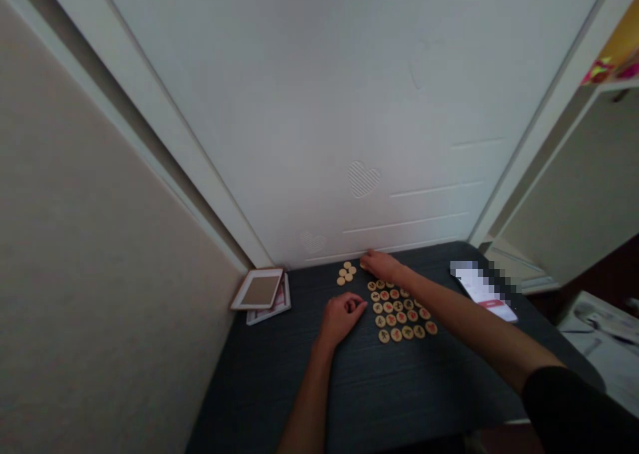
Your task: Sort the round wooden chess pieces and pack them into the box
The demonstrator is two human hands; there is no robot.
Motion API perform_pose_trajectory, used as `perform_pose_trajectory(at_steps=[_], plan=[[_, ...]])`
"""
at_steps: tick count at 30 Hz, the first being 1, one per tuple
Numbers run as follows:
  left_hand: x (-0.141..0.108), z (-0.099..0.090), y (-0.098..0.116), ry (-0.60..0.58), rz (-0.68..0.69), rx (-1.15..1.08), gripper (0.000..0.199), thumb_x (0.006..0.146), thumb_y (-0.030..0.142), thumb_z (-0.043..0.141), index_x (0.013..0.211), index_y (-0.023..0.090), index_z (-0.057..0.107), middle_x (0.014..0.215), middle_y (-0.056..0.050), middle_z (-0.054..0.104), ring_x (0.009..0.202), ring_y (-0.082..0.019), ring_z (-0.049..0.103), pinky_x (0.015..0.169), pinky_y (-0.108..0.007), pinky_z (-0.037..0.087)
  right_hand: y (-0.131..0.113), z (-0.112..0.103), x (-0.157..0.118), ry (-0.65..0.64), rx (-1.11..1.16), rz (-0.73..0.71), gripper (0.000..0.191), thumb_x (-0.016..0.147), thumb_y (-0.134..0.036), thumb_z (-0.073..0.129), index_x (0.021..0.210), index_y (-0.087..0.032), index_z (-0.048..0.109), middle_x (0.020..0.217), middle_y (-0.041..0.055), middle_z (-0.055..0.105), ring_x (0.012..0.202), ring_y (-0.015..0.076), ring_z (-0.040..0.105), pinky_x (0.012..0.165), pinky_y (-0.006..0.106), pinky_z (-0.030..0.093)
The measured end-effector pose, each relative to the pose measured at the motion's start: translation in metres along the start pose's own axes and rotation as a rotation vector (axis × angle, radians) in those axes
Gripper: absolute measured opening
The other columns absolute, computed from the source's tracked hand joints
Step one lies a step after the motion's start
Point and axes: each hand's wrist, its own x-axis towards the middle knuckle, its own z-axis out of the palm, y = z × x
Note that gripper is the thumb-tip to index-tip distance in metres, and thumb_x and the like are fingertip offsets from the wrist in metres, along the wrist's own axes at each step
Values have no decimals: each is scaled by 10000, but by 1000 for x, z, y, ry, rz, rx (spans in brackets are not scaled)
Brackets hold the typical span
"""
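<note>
Round wooden pieces with red or dark characters (398, 305) lie in rows on the dark table (279, 367). Behind them, near the table's back edge, my right hand (380, 266) has its fingers closed on a pale wooden piece (363, 265). My right forearm reaches over part of the rows. Just left of the rows, my left hand (343, 314) rests with its fingers curled and the thumb and fingertips close together; whether anything is between them is hidden. A small cluster of plain pale pieces (348, 273) lies between and beyond the two hands.
Two stacked frames or trays (259, 289) lie at the table's back left corner against the wall. A phone with a lit screen (484, 291) is on the right, beyond my right forearm. A white panel with heart patterns (363, 179) stands along the back edge.
</note>
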Motion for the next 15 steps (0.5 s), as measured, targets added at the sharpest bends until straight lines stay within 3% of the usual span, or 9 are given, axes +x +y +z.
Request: perform_pose_trajectory(at_steps=[8,15], plan=[[-32,-6,6,-67,23,86,292,800,526,763,896,251,753,789,6,728,789,-191,645,884,-362,402,-3,-2,-4,-33,-43,11,261,1037,-288,463,1138,-170,672,1188,164,646,1003,248,684,872,316,492],[-31,-4,11,-69,14,136,271,822,514,750,873,248,742,778,11,719,813,-196,647,861,-346,375,2,0,-5,-39,-36,-6,328,1060,-326,401,1144,-160,671,1180,156,637,1007,232,665,893,298,468]])
